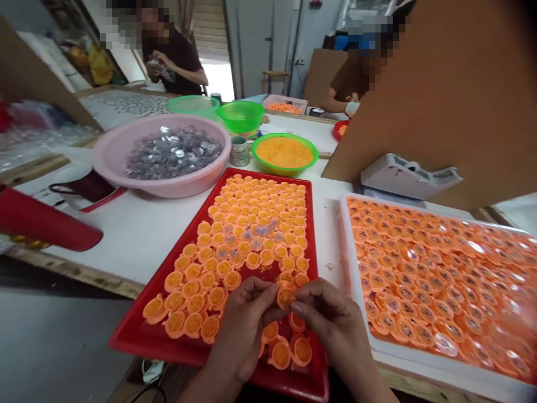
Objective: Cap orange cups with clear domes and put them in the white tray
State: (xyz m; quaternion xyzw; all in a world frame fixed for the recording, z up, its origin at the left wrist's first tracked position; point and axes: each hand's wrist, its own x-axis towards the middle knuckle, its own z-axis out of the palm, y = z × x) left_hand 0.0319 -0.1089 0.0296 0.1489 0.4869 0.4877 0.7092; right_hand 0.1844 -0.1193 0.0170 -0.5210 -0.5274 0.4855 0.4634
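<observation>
My left hand (247, 313) pinches a small orange cup-shaped piece (286, 295) with yellow-orange filling, between thumb and fingers. My right hand (333, 319) is closed at the right rim of this same piece, thumb and index finger touching it. Both hands are over the near half of a red tray (218, 350). Rows of similar orange cups (196, 303) lie in the tray, filled with yellow-orange material. Several clear or silvery discs (262, 230) rest on cups near its middle. My hands hide some cups beneath them.
Right of the red tray stands a white tray (346, 252) packed with orange pieces under clear tops. Behind are a pink basin (161, 190) of shiny clear pieces, a metal can (240, 151) and a green bowl (285, 151) of yellow-orange granules. Two people work across the table.
</observation>
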